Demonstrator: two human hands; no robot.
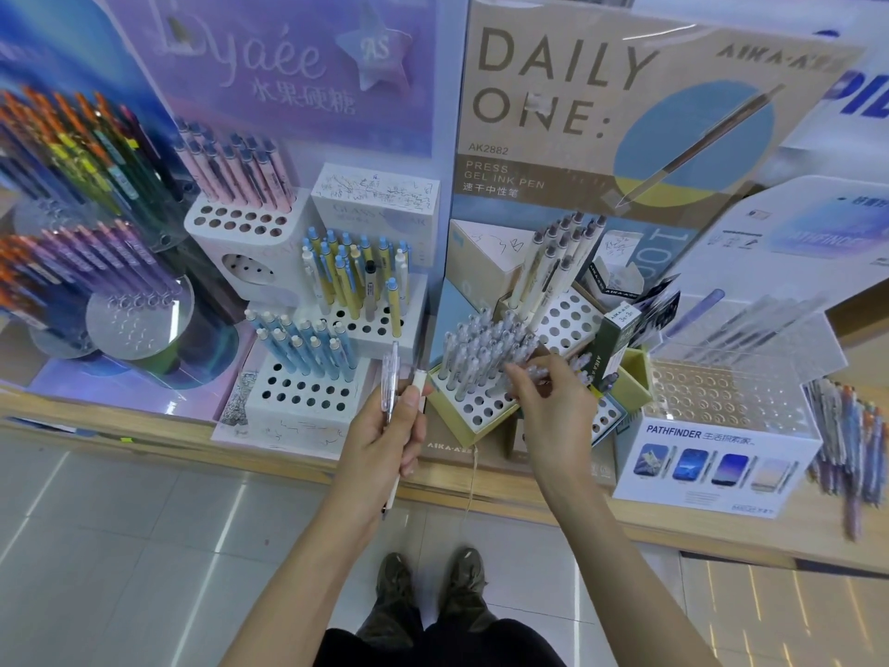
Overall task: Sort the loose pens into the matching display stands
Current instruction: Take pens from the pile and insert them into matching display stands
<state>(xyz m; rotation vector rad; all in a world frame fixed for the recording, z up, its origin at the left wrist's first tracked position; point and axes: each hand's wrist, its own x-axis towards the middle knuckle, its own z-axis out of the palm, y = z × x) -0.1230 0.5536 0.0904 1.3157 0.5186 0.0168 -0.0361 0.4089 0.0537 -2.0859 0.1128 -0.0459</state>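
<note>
My left grip [394, 426] held two slim plastic pens [390, 377], one clear, one white, by mid-barrel. At its three o'clock my right grip [548, 402] pinched a clear pen [533, 372] above the yellow-walled, hole-topped stand [450, 415]. Light, stiff, slick barrels, I judged: pinch firmly near the top.

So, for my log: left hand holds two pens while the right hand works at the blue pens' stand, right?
No: the head view shows the right hand pinching a clear pen at the clear pens' stand, not the blue pens' stand. The left hand holds two pens.
</note>
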